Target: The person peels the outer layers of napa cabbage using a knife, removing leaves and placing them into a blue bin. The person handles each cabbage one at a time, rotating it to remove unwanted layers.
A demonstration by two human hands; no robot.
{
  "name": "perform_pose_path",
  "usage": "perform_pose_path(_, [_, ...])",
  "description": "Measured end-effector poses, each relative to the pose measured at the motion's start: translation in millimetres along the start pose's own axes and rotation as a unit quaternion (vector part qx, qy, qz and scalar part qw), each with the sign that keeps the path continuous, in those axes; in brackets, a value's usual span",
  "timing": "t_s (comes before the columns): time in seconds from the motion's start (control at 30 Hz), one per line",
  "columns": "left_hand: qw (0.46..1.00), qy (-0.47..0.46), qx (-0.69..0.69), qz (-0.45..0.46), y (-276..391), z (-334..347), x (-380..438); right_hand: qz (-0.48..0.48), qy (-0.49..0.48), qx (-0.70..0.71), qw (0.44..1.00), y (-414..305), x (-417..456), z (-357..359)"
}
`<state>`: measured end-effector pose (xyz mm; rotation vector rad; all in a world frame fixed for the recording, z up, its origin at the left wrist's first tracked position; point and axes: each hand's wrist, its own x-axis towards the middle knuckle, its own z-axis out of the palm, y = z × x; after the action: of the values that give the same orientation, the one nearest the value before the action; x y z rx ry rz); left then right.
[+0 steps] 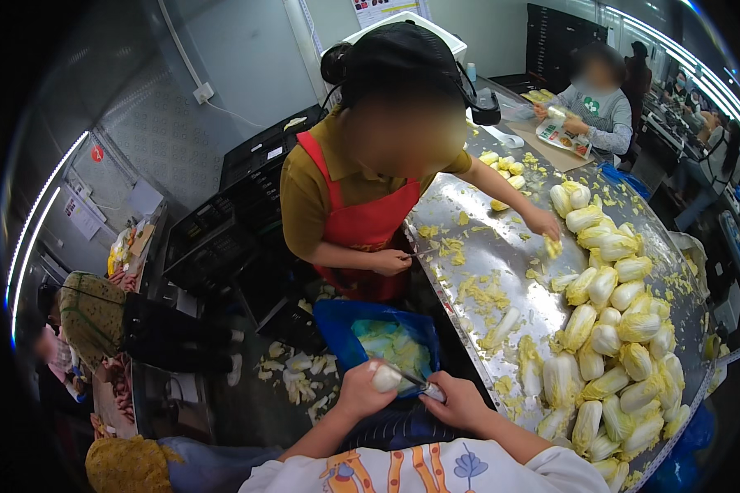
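My left hand [361,392] grips a napa cabbage with its white base [385,377] facing my right side. In my right hand [459,400] is a knife [433,391], held by its handle, with the blade against or just beside the cabbage base; whether it cuts in cannot be told. Below both hands sits a blue plastic bag [333,320], spread wide and holding loose cabbage leaves [394,345]. To the right, a large pile of napa cabbages [598,339] rests on a metal table [468,240].
Across from me, a co-worker in a red apron [370,215] reaches over the table, a knife in one hand. Leaf scraps [481,289] litter the tabletop, and cabbage trimmings [296,376] lie on the floor. Black crates [200,225] stand behind. Another person [598,105] handles a printed bag.
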<state>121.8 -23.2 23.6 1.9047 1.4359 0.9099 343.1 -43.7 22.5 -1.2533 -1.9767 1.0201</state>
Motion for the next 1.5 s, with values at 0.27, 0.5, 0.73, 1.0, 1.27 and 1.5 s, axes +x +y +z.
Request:
perform_pose_path(0.27, [0.998,-0.003,0.065,0.02,2,0,0,-0.111,-0.007,-0.118,0.987,2,0,2])
perform_pose_path(0.5, [0.994,-0.008,0.091,0.059,-12,8,1,-0.136,0.006,-0.155,0.979,1,1,5])
perform_pose_path(0.73, [0.991,-0.004,0.129,0.031,0,6,1,-0.113,0.051,-0.208,0.97,9,0,23])
perform_pose_path(1.0, [0.997,0.001,0.076,0.025,15,0,-10,0.142,-0.029,-0.253,0.956,68,9,35])
perform_pose_path(1.27, [0.998,0.021,-0.049,-0.032,1,-2,-14,-0.033,-0.013,-0.108,0.994,29,-6,10])
perform_pose_path(1.5, [0.999,0.03,0.019,-0.021,-2,2,-11,-0.124,-0.021,-0.127,0.984,2,9,8])
